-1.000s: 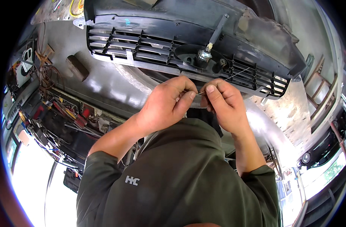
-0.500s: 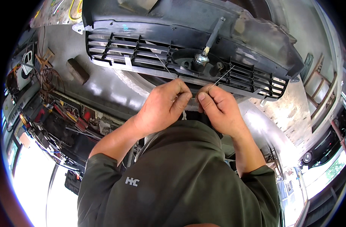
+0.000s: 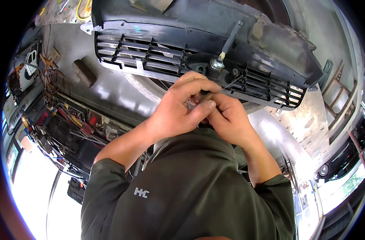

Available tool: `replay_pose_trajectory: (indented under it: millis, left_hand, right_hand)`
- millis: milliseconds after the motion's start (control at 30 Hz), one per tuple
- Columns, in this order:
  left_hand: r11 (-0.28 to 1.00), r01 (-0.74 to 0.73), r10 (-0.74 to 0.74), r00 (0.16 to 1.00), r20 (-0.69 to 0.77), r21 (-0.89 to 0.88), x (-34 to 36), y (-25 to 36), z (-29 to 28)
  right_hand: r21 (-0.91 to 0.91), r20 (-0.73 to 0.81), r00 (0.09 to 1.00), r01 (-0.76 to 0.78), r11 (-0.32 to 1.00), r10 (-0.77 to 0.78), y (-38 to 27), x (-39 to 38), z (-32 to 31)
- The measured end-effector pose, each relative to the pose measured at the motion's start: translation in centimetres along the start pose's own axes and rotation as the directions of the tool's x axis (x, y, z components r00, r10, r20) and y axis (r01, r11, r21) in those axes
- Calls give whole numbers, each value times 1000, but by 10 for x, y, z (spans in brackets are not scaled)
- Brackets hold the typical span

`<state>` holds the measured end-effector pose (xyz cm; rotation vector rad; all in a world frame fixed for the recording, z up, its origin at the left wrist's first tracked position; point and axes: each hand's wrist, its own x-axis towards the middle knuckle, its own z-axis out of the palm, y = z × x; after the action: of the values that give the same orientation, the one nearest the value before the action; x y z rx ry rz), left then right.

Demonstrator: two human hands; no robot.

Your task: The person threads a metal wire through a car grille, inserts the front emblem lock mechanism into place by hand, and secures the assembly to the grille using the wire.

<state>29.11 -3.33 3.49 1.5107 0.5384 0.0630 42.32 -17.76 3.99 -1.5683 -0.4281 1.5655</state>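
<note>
My left hand [image 3: 178, 106] and my right hand [image 3: 230, 118] meet in front of a black plastic bumper piece [image 3: 154, 30] with a slatted grille. Both are closed, fingertips pinched together over a thin wire [image 3: 232, 83]. One thin end slants up from the right fingers toward the grille; a fainter strand shows beside the left hand. The stretch between the fingers is mostly hidden. Just beyond my hands, a grey bar-like tool [image 3: 232, 37] with a shiny metal fitting [image 3: 216, 65] rests at the round recess in the grille.
A toolbox with several tools [image 3: 80, 124] lies to the left. A brown block [image 3: 84, 73] is on the grey floor [image 3: 70, 44]. At the right are a worn board [image 3: 306, 132] and a wooden frame [image 3: 342, 96]. A yellow cable [image 3: 81, 15] lies at the upper left.
My hands were slightly apart and have come together, the left moving right until its fingers overlap the right ones. The wire end at the right hand has shifted with it.
</note>
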Motion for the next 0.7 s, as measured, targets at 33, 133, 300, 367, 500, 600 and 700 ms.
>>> replay_pose_trajectory:
  millis: [33,133,300,367,500,600,700]
  left_hand:
    - [1000,-1,1,1000,-1,2,0,1,0]
    - [988,112,-115,993,-20,-110,-2,-2,0]
    - [914,207,-237,971,-45,-348,-1,-8,-1]
    - [900,214,-262,962,-80,-379,-1,-11,-7]
    - [860,308,-361,931,-60,-407,1,-11,-21]
    - [765,405,-442,896,51,-500,5,-8,-15]
    - [701,388,-466,884,27,-598,3,-7,-12]
  right_hand:
    - [-13,3,1000,8,1000,-8,1,2,1]
    - [-190,24,1000,4,982,1,-16,6,-1]
    - [-224,33,996,83,971,-77,-13,10,0]
    - [-274,81,989,143,951,-126,-22,13,-12]
    - [-336,-143,972,131,933,-188,-37,30,-69]
    - [-251,-149,982,78,965,-118,-43,38,-73]
    - [-261,-171,984,-2,965,-44,-44,34,-65]
